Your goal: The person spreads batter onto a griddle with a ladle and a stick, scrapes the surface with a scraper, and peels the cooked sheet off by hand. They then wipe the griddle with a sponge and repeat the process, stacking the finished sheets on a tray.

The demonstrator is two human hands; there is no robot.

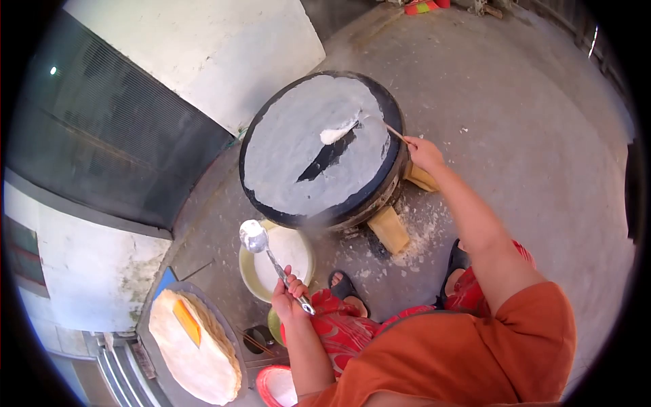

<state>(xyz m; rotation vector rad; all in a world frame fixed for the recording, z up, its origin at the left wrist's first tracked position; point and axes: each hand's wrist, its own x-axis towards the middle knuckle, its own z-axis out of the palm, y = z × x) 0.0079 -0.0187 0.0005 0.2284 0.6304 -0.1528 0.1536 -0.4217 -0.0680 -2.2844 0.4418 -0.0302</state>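
My left hand [290,295] is closed round the handle of a metal ladle [255,239], whose bowl carries white batter and hangs over the rim of a pale bowl of white batter [297,245]. With my right hand [424,154] I grip the thin wooden handle of a batter spreader [395,132]. Its far end reaches over a large round griddle [252,201], where it is hard to make out. A greyish-white batter layer [285,142] covers most of the griddle. A lump of white batter [333,136] lies beside a dark uncovered gap.
Lower left, a stack of large thin flatbreads [186,353] bears a yellow-orange item [187,323]. A red-rimmed container [268,386] with white contents stands near my legs. Yellowish blocks [388,229] sit at the griddle's base, with pale crumbs on the concrete floor. A white wall [203,54] borders the griddle.
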